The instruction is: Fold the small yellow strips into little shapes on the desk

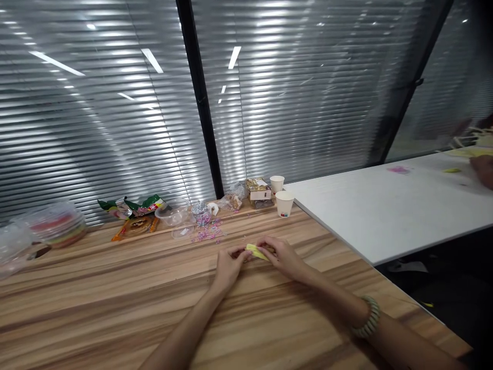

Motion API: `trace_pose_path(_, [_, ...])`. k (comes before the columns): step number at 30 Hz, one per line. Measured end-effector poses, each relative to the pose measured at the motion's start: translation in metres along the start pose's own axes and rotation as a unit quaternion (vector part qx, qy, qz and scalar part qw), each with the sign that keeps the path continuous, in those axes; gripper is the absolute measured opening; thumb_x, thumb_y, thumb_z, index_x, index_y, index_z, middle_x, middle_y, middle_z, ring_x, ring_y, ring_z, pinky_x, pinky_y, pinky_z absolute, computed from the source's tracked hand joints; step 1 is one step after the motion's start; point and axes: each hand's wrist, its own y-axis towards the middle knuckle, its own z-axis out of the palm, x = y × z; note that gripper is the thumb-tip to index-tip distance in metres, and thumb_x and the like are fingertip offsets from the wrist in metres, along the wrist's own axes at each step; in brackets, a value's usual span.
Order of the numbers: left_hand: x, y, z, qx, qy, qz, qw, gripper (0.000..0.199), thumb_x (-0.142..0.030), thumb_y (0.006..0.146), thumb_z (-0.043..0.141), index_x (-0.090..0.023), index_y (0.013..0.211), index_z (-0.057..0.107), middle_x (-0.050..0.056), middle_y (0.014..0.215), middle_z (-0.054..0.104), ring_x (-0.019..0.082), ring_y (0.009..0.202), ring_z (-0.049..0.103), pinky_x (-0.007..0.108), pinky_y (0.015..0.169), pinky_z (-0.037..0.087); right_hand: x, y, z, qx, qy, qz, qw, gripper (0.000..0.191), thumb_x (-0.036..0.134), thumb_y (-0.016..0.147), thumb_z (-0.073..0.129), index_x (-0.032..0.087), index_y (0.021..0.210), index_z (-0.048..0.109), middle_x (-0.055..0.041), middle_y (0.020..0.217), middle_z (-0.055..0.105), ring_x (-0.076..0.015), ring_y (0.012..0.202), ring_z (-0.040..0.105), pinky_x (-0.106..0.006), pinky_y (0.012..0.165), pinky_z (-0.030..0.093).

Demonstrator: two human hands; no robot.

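Wood-grain surface [115, 308] butts against a white table [385, 210]; shiny closed blinds [96, 128] behind, ceiling lights reflecting in them.

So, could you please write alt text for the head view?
Two hands, left hand and right hand, pinch a small yellow piece on a wooden table. Behind lie two paper cups, snack packets and plastic tubs, before closed blinds.

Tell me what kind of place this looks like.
Probably an office or meeting room used for crafts. Glass walls with closed blinds stand behind a wooden table and a white table. Both hands, left hand and right hand, work a small yellow piece near scattered beads and paper cups.
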Motion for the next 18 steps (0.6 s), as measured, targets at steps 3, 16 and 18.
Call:
trace_pose_path(3, [0.002, 0.001, -0.001, 0.001, -0.047, -0.015, 0.999, 0.033, -0.032, 0.063, 0.066, -0.012, 0.09, 0.066, 0.008, 0.08, 0.068, 0.017, 0.061, 0.061, 0.027, 0.06, 0.048, 0.002, -0.001, 0.002, 0.002, 0.006, 0.022, 1.0, 0.015, 0.021, 0.083, 0.045, 0.016, 0.082, 0.059, -0.0046, 0.078, 0.063, -0.0146, 0.071, 0.057, -0.024, 0.064, 0.041])
trace_pose_path(16, [0.006, 0.015, -0.01, -0.047, 0.096, 0.065, 0.992, 0.029, -0.033, 0.073, 0.055, -0.014, 0.094, 0.063, 0.008, 0.088, 0.066, 0.018, 0.08, 0.06, 0.027, 0.072, 0.047, -0.01, -0.006, 0.015, 0.061, -0.111, -0.022, 0.992, 0.025, 0.017, 0.088, 0.033, 0.016, 0.101, 0.053, -0.009, 0.092, 0.061, -0.0191, 0.086, 0.055, -0.03, 0.074, 0.042])
trace_pose_path(18, [0.01, 0.024, -0.012, -0.049, 0.166, 0.05, 0.984, 0.031, -0.032, 0.073, 0.055, -0.013, 0.096, 0.062, 0.008, 0.085, 0.065, 0.017, 0.074, 0.059, 0.027, 0.068, 0.046, -0.012, -0.007, 0.017, 0.041, -0.121, 0.008, 0.992, 0.024, 0.018, 0.088, 0.032, 0.016, 0.1, 0.052, -0.0092, 0.09, 0.061, -0.0191, 0.083, 0.056, -0.028, 0.071, 0.041])
